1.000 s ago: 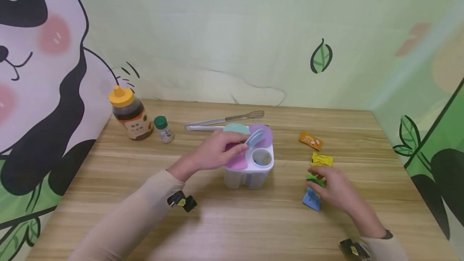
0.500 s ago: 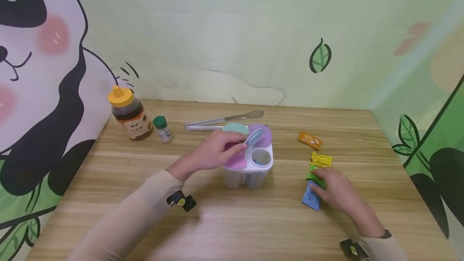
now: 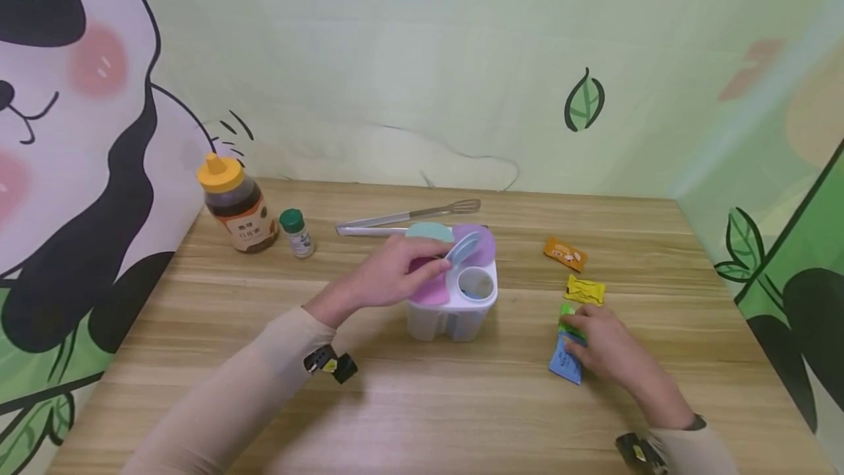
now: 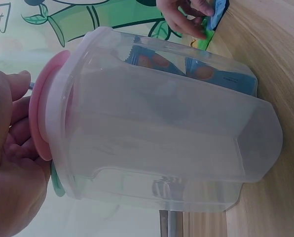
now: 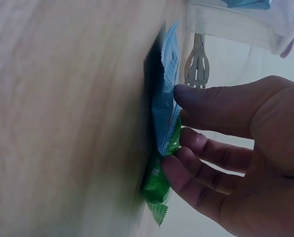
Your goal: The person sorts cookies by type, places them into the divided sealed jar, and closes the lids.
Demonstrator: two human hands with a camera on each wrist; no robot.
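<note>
**Blue and green packets under my right hand, tub lid held up with the left**

Plastic tub (image 3: 452, 306) sits mid-table, clear body with four coloured flip lids on top. My left hand (image 3: 389, 275) is resting on the top of it, fingers curled onto the blue lid (image 3: 464, 248), which stands tipped up so the near right compartment is open. Left wrist view shows the palm against the pink lid (image 4: 44, 118), and I can already see a couple of blue packets with orange print inside through the wall, so I'd guess some of the sorting is done.

My right hand (image 3: 609, 349) is down flat on the table right of the tub, fingertips on the blue packet (image 3: 565, 362) and the green packet (image 3: 568, 316), which overlap. Right wrist view has the fingers nearly straight, pressing on the wrappers; nothing pinched or lifted yet as far as I can tell.

Still loose out there: yellow packet (image 3: 584, 289) just beyond the green one, orange packet (image 3: 565, 254) further back. So four packets left outside by my count.

Far left, a honey bottle (image 3: 236, 205) and small spice jar (image 3: 297, 234), tongs (image 3: 409, 220) behind the tub
</note>
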